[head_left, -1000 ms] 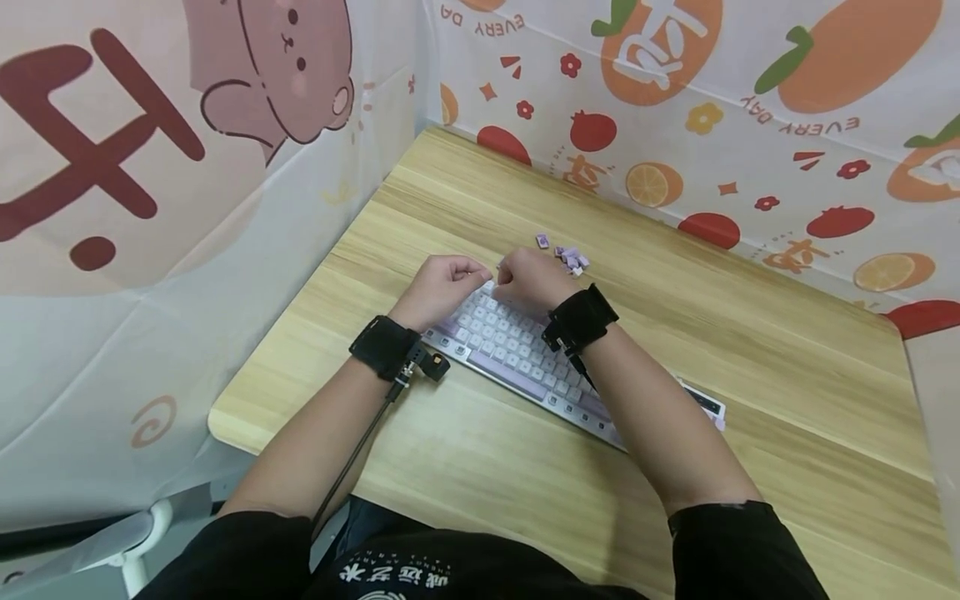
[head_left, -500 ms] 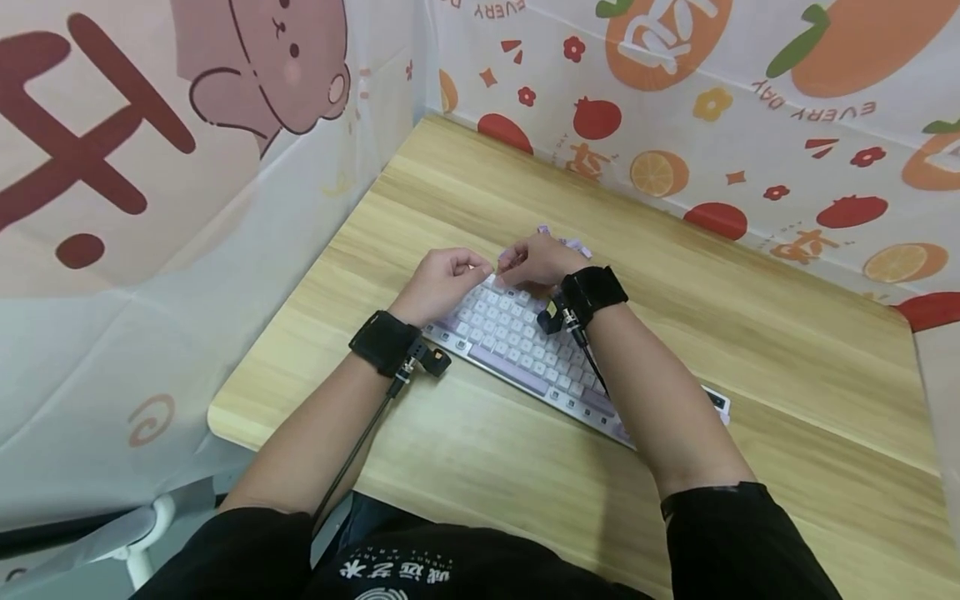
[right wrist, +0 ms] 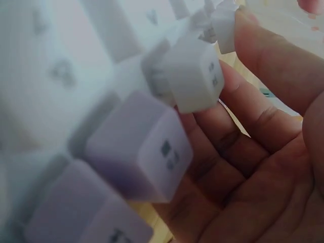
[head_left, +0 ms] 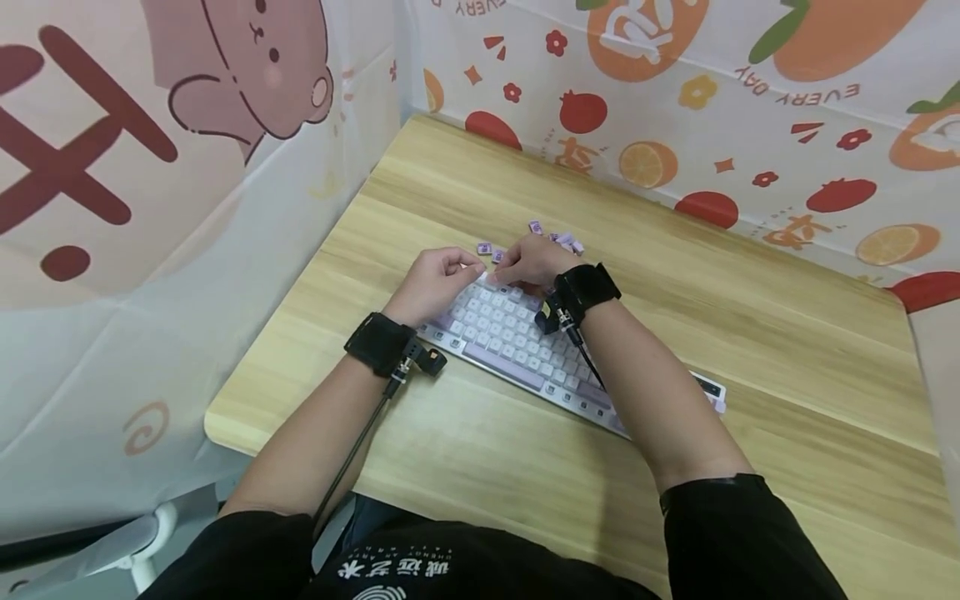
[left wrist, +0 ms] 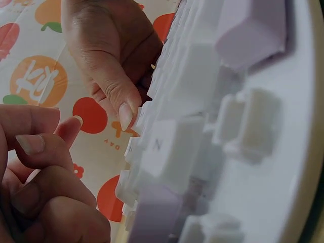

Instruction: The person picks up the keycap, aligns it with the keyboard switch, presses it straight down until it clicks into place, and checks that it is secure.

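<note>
A white and lilac keyboard [head_left: 504,375] lies at a slant on the wooden table. My right hand [head_left: 534,260] is at its back row. In the right wrist view its thumb [right wrist: 273,55] presses the front of a small white keycap [right wrist: 225,26], with the fingers curled behind the keyboard's back edge. My left hand [head_left: 429,287] hovers beside the back left corner, fingers loosely curled; nothing shows between its fingertips in the left wrist view. Several loose purple keycaps [head_left: 567,242] lie just behind the right hand. Two more purple keycaps [head_left: 484,248] sit between the hands.
Bare switches [left wrist: 248,124] show along the keyboard's front row. Printed cloth hangs at the left [head_left: 247,250] and behind the table [head_left: 720,100]. A black cable [head_left: 348,467] runs down my left forearm; another [head_left: 588,358] lies along the right.
My right hand has turned from knuckles-up, bringing its thumb onto the back-row keycap. The purple keycaps between the hands have come into sight. My left hand stays nearly still.
</note>
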`<control>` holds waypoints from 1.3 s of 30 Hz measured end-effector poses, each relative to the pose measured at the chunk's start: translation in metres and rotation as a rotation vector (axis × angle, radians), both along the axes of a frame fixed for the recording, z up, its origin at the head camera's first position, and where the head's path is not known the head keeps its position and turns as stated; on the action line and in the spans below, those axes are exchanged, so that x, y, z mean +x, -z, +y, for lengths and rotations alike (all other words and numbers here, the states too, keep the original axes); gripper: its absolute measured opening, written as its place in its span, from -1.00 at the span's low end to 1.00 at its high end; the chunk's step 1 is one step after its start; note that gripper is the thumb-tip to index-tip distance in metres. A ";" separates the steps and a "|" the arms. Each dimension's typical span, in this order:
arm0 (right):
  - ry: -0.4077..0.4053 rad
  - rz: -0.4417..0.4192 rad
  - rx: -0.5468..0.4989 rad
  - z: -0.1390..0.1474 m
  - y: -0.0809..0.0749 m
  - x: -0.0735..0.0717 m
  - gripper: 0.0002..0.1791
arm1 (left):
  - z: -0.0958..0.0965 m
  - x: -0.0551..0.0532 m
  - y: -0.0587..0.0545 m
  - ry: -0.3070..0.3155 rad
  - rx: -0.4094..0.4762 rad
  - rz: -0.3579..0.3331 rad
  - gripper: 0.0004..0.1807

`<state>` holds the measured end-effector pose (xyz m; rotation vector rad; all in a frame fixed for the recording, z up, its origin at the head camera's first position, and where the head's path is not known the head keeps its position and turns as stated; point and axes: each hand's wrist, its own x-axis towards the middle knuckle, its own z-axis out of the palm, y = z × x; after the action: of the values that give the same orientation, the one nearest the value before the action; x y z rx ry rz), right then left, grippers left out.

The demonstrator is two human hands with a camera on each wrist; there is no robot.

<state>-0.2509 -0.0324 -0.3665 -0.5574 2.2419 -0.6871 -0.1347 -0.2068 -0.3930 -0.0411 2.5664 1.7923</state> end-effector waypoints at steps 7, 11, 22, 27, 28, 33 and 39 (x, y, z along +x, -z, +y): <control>0.006 -0.046 -0.029 -0.001 0.010 0.002 -0.76 | 0.000 0.002 0.008 -0.027 0.002 -0.036 -0.71; 0.012 -0.060 -0.004 0.002 0.014 0.003 -0.73 | 0.002 0.001 0.014 -0.032 -0.001 -0.042 -0.69; 0.069 0.019 -0.155 0.028 0.010 0.008 -0.73 | 0.004 0.000 0.016 -0.006 0.009 -0.050 -0.65; 0.162 0.113 -0.266 0.059 -0.006 -0.005 -0.70 | 0.001 -0.001 0.013 -0.007 -0.013 -0.068 -0.66; 0.175 0.154 -0.259 0.065 -0.009 -0.008 -0.72 | 0.000 -0.001 0.012 -0.013 -0.015 -0.067 -0.67; 0.173 0.405 -0.132 0.089 -0.012 -0.022 -0.77 | -0.004 0.000 0.008 -0.026 -0.020 -0.057 -0.71; 0.061 0.523 0.038 0.099 -0.001 -0.028 -0.74 | -0.004 0.001 0.005 -0.021 -0.026 -0.063 -0.71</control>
<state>-0.2791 0.0670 -0.3658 -0.7147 2.7594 -0.5726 -0.1341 -0.2103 -0.3981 -0.1239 2.5551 1.7358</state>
